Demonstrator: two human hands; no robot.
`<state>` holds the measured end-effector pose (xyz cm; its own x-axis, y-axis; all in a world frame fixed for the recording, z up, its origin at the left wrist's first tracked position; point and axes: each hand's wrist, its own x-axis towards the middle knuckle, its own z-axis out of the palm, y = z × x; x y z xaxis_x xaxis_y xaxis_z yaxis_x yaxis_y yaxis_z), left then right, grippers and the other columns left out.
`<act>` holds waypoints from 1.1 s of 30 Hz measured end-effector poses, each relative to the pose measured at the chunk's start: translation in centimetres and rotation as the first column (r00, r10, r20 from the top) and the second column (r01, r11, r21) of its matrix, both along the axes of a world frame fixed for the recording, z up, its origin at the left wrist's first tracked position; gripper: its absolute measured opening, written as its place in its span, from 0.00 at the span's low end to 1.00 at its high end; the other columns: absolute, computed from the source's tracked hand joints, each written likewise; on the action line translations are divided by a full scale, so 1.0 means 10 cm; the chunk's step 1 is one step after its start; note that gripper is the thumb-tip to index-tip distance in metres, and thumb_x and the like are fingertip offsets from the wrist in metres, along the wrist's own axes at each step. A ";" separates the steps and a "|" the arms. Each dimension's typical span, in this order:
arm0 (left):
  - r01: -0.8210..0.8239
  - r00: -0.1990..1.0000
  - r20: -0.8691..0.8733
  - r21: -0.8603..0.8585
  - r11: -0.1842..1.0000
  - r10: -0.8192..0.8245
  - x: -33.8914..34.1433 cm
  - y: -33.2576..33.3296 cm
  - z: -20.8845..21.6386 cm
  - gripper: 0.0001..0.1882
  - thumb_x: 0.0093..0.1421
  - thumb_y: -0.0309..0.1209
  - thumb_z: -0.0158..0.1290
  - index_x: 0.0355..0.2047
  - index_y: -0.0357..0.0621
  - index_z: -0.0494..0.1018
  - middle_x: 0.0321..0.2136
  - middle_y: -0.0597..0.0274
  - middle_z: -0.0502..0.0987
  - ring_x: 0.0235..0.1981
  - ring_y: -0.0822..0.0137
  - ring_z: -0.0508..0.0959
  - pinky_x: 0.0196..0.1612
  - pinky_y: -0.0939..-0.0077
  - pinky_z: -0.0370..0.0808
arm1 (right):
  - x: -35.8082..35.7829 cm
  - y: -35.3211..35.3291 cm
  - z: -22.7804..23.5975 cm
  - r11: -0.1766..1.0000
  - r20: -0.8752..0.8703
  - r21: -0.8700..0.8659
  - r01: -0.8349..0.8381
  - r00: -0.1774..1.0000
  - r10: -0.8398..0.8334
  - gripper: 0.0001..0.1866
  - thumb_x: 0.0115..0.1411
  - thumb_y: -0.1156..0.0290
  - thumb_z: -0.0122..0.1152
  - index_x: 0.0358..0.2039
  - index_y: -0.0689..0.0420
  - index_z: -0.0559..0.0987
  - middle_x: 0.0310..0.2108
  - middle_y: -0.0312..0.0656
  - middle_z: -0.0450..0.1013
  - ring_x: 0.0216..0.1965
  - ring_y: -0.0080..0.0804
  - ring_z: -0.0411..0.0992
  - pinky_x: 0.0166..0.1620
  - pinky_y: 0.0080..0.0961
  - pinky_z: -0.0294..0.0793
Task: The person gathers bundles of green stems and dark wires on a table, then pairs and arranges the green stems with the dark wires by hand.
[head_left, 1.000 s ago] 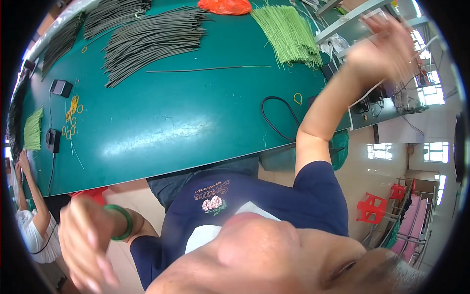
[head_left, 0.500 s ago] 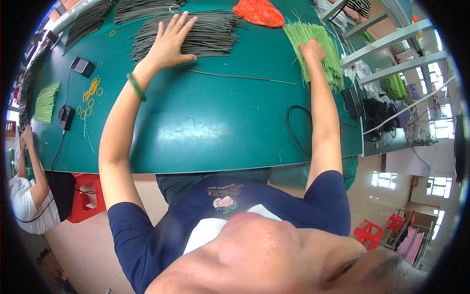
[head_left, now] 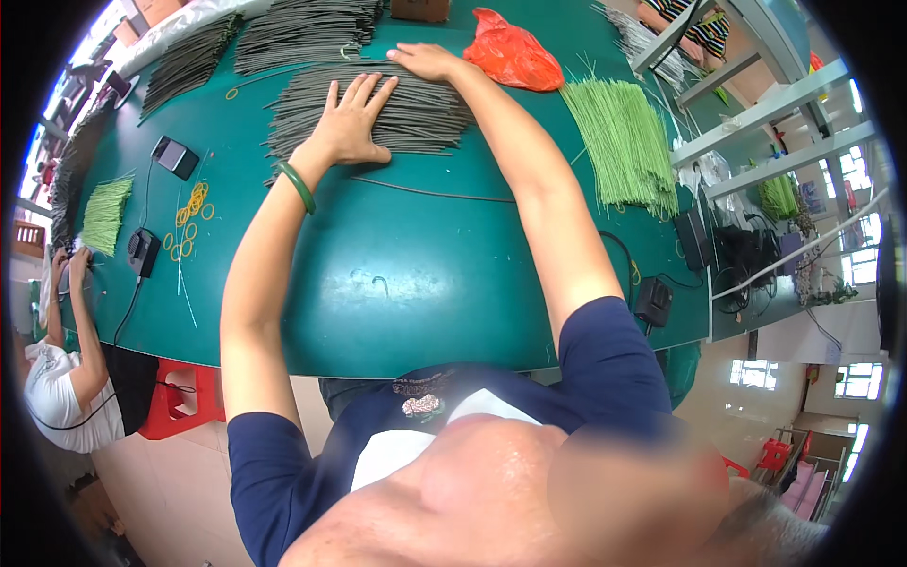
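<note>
On the green table lies a wide pile of thin dark grey stems (head_left: 425, 123). My left hand (head_left: 351, 130) rests on its middle, fingers spread, with a green bangle at the wrist. At the pile's far right edge is my right hand (head_left: 427, 62), its fingers stretched out toward the left and touching the topmost stems. Nearer to me one loose dark stem (head_left: 425, 192) lies crosswise; its right end is hidden behind my right forearm. Right of that arm sits a pile of thin bright green stems (head_left: 619, 142).
A red plastic bag (head_left: 513, 55) lies beyond my right arm. More dark stem piles (head_left: 307, 36) are at the back left. Yellow rubber bands (head_left: 194, 203) and a black corded device (head_left: 144, 250) lie left. A metal frame (head_left: 756, 170) borders the right. A co-worker (head_left: 66, 387) sits at far left.
My right hand has left the green stems and moved left to the far edge of the dark pile. My left hand stays spread on that pile. The whole view has shifted a little.
</note>
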<state>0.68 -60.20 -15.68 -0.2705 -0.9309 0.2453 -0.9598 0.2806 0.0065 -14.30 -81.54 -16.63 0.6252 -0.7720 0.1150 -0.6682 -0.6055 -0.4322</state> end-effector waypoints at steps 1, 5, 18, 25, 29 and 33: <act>0.013 1.000 -0.009 -0.018 1.000 -0.013 -0.03 0.00 0.00 0.65 0.40 0.47 0.65 0.77 0.59 0.44 0.74 0.52 0.53 0.76 0.50 0.51 0.74 0.35 0.46 | -0.03 -0.04 -0.03 1.000 0.002 -0.003 0.001 1.000 -0.001 0.38 0.69 0.34 0.41 0.64 0.51 0.76 0.69 0.49 0.65 0.70 0.54 0.61 0.71 0.46 0.57; -0.014 1.000 -0.006 -0.056 0.998 0.013 0.24 0.17 -0.15 0.61 0.44 0.47 0.63 0.77 0.57 0.46 0.73 0.53 0.55 0.75 0.51 0.53 0.74 0.36 0.46 | 0.11 0.45 -0.08 0.997 -0.151 -0.041 -0.068 0.987 0.061 0.35 0.71 0.37 0.38 0.64 0.46 0.75 0.65 0.47 0.69 0.65 0.52 0.65 0.69 0.42 0.59; 0.164 0.979 0.140 -0.129 0.978 -0.146 -0.23 -0.10 -0.13 0.57 0.53 0.44 0.66 0.77 0.56 0.44 0.73 0.58 0.55 0.74 0.54 0.55 0.73 0.36 0.52 | -0.84 0.42 -0.25 0.985 -0.001 -0.168 -0.047 0.999 0.048 0.37 0.72 0.37 0.38 0.51 0.58 0.83 0.53 0.54 0.78 0.57 0.56 0.73 0.62 0.47 0.69; 0.238 0.966 0.132 -0.122 0.964 -0.222 -0.17 -0.48 -0.22 0.56 0.53 0.36 0.64 0.77 0.58 0.43 0.74 0.60 0.54 0.75 0.53 0.53 0.74 0.38 0.52 | -1.19 0.42 -0.04 0.989 0.276 -0.128 0.071 0.961 -0.033 0.24 0.69 0.48 0.53 0.51 0.54 0.83 0.48 0.49 0.81 0.51 0.51 0.78 0.55 0.42 0.75; 0.323 0.946 0.070 -0.138 0.936 -0.316 -0.21 -0.49 -0.14 0.54 0.53 0.33 0.63 0.76 0.61 0.46 0.73 0.62 0.55 0.75 0.54 0.53 0.75 0.42 0.50 | -2.23 0.31 0.34 0.853 0.251 -0.435 0.288 0.949 -0.192 0.15 0.63 0.55 0.62 0.42 0.50 0.86 0.44 0.46 0.82 0.47 0.48 0.79 0.51 0.42 0.78; 0.281 0.959 -0.004 -0.075 0.957 -0.282 -0.09 -0.37 -0.11 0.52 0.52 0.30 0.62 0.75 0.62 0.50 0.73 0.62 0.55 0.75 0.54 0.53 0.75 0.41 0.48 | -2.89 0.43 0.55 0.661 -0.072 -0.281 0.696 0.671 -0.738 0.19 0.61 0.51 0.66 0.43 0.51 0.87 0.50 0.45 0.81 0.48 0.48 0.80 0.49 0.46 0.80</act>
<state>-0.21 -63.91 -16.82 -0.5149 -0.7969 0.3159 -0.8417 0.5398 -0.0104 -43.22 -77.22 -11.17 -0.0882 -0.9553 0.2822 -0.9801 0.0327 -0.1956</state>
